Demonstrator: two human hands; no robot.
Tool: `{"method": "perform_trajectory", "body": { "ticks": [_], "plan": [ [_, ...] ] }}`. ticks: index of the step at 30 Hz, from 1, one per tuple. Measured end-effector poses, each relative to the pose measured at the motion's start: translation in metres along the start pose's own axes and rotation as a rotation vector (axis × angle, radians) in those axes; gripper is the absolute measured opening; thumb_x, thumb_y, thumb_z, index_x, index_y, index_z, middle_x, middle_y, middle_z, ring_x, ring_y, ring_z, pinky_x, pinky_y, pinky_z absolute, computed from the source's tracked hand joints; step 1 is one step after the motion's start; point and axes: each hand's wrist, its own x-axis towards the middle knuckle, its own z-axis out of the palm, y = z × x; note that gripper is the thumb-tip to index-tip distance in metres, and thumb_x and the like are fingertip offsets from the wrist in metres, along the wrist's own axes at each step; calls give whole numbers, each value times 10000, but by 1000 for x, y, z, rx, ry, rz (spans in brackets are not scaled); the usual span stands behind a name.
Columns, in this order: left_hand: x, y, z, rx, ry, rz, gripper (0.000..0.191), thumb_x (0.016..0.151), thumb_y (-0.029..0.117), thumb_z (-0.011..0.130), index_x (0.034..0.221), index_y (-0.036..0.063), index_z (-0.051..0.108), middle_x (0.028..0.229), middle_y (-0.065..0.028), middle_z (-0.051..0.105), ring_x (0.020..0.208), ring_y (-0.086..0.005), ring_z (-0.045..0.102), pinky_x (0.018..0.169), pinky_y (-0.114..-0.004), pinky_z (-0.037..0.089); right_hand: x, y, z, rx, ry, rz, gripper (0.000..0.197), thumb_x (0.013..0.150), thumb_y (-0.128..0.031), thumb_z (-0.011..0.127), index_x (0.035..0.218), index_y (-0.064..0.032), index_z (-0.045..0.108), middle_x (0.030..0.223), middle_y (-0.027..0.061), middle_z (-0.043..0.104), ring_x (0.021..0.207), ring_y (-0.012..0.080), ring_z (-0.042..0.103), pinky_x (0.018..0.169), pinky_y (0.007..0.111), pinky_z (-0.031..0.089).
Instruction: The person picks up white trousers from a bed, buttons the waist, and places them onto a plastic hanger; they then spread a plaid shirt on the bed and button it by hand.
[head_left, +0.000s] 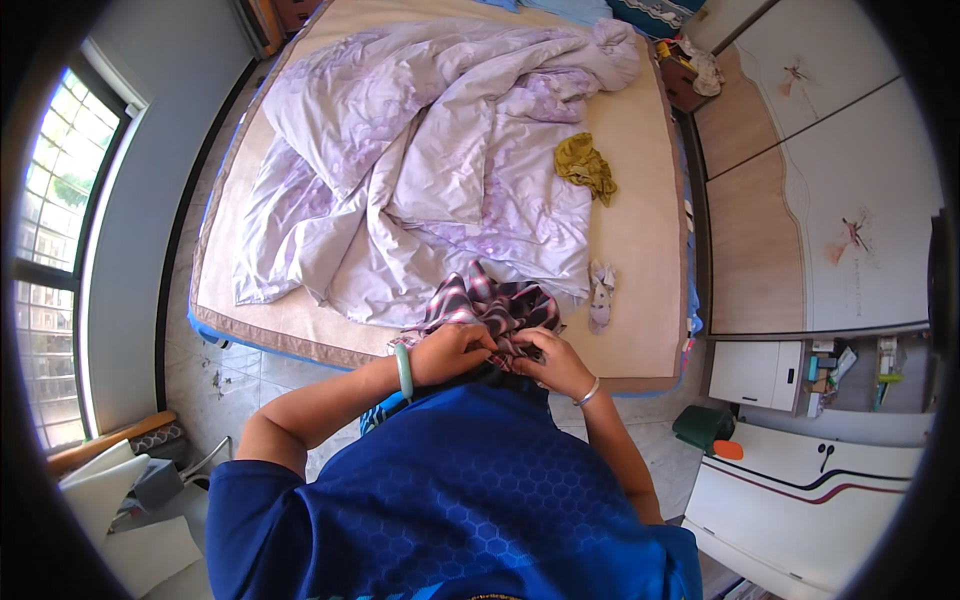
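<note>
At the near edge of the bed, my left hand (454, 352) and my right hand (553, 364) both pinch a plaid garment (491, 304), dark with pink and white lines. The cloth lies bunched between and beyond my fingers, its far part against a rumpled lilac floral duvet (442, 165). What my fingertips hold exactly is partly hidden in the folds. Right of the garment lies a small pale patterned cloth item (601, 296), perhaps socks. Farther up, a crumpled olive-yellow cloth (585, 166) rests by the duvet's right edge.
Beneath everything is a bed with a beige mat (637, 330). Tall wardrobe doors (855, 210) stand to the right, with a white cabinet (802, 495) nearer me. A barred window (60, 187) is at left. Papers (142, 555) and a grey box (157, 484) sit lower left.
</note>
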Motion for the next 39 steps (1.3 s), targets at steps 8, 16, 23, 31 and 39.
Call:
{"method": "perform_trajectory", "body": {
  "ticks": [8, 16, 23, 31, 39],
  "plan": [
    [-22, 2, -2, -106, 61, -1, 337, 789, 72, 567, 1111, 14, 487, 763, -83, 591, 696, -130, 562, 636, -247, 440, 5, 9, 25, 154, -150, 90, 149, 791, -116, 575, 903, -21, 601, 803, 70, 556, 739, 159, 545, 664, 258, 429],
    [-75, -40, -50, -275, -164, -238, 393, 794, 97, 612, 1160, 32, 484, 776, -32, 602, 709, -75, 537, 666, -219, 445, -3, 18, 25, 161, -140, 121, 118, 785, -79, 555, 861, 7, 580, 784, 60, 546, 694, 144, 536, 635, 249, 426],
    [-106, -76, -60, -311, -40, -429, 161, 800, 111, 617, 922, 6, 621, 826, -34, 634, 780, -76, 559, 727, -227, 455, -3, 20, 24, 147, -148, 141, 99, 783, -80, 565, 825, 9, 559, 779, 54, 540, 690, 128, 522, 631, 242, 418],
    [-48, -44, -48, 84, 305, -5, 149, 774, 104, 571, 883, 7, 603, 841, -107, 605, 763, -216, 581, 682, -305, 461, 2, 13, 27, 141, -132, 219, 108, 788, -106, 571, 808, 1, 562, 729, 54, 536, 610, 119, 503, 574, 241, 413],
    [40, -9, 23, 288, -265, 197, 181, 759, 184, 588, 853, 30, 603, 811, -128, 571, 767, -272, 560, 681, -340, 444, -2, 22, 29, 474, -155, 361, 106, 859, -143, 526, 837, -43, 552, 611, -22, 515, 477, 32, 430, 410, 182, 322]
  ]
}}
